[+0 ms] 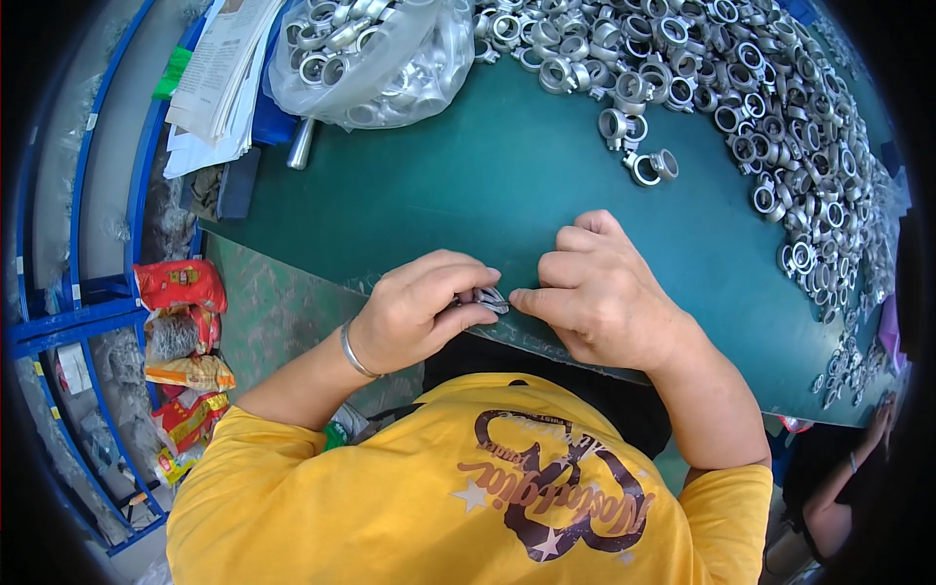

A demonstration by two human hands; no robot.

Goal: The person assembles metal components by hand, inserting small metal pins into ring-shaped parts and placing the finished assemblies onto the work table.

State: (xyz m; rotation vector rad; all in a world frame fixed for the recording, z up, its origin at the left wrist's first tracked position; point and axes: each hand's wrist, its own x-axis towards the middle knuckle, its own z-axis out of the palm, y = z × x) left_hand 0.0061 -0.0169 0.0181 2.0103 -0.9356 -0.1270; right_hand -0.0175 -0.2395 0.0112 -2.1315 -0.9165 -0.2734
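At the table's near edge, my left hand point(426, 304) pinches a small silver metal clamp ring point(493, 299) between thumb and fingers. Most of that ring is covered by the fingers. My right hand point(606, 292) is just to the right, its fingers curled in and the thumb side close to the ring. Whether a small piece sits in the right fingers is hidden. Beyond both hands, a large heap of similar silver clamp rings point(673, 58) spreads over the green table point(439, 195), a few lying loose at its near side.
A clear plastic bag point(429, 78) full of rings stands at the far left, near a metal rod point(301, 144) and stacked papers point(219, 78). Blue shelving point(78, 312) with red packages point(180, 284) is on the left. Another person's arm point(838, 487) shows at lower right.
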